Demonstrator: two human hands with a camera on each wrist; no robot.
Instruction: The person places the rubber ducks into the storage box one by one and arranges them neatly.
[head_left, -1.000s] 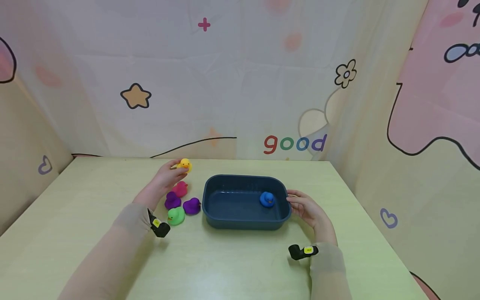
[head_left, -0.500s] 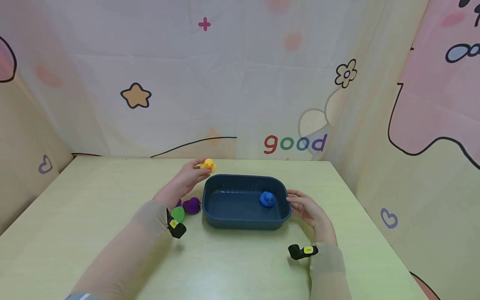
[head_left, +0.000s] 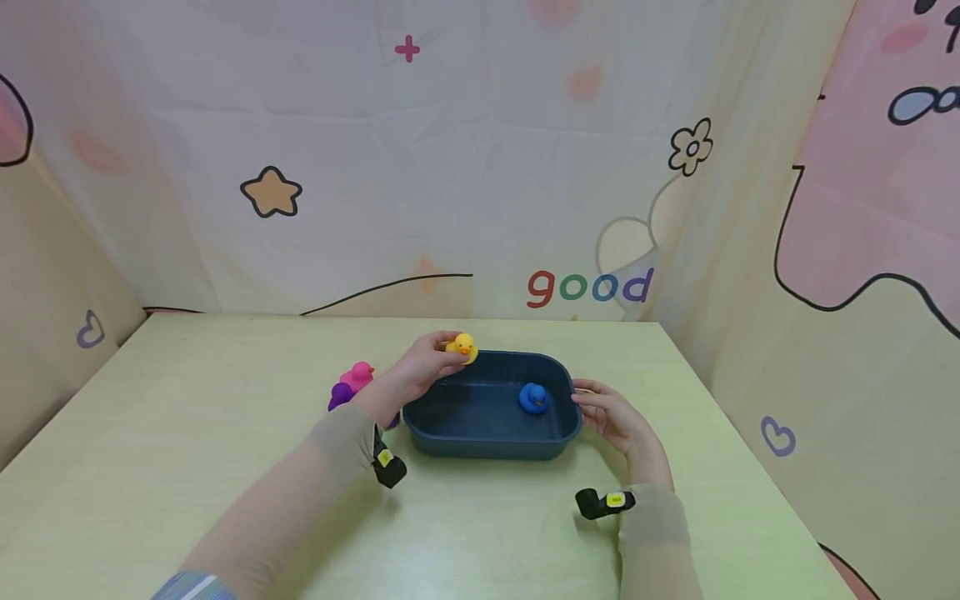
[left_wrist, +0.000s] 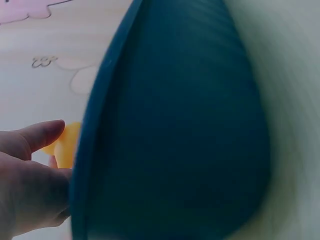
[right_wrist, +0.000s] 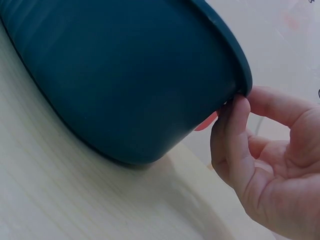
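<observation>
My left hand (head_left: 420,367) pinches a yellow rubber duck (head_left: 464,347) between thumb and fingers. It holds the duck above the back left rim of the dark blue basin (head_left: 487,447). In the left wrist view the basin wall (left_wrist: 180,120) partly hides the yellow duck (left_wrist: 68,145). A blue rubber duck (head_left: 533,398) sits inside the basin at its right end. At that end my right hand (head_left: 618,421) holds the rim, and in the right wrist view its curled fingers (right_wrist: 239,117) meet the rim's underside.
Left of the basin on the pale tabletop (head_left: 487,525) are a pink duck (head_left: 357,375) and a purple duck (head_left: 341,396). A second purple piece (head_left: 393,421) shows beside my left forearm, which covers that area. A printed curtain (head_left: 480,183) stands behind the table.
My left hand has carried the yellow duck rightward from beyond the other ducks to over the basin's rim. Its forearm now hides the green duck. My right hand and the basin stay put.
</observation>
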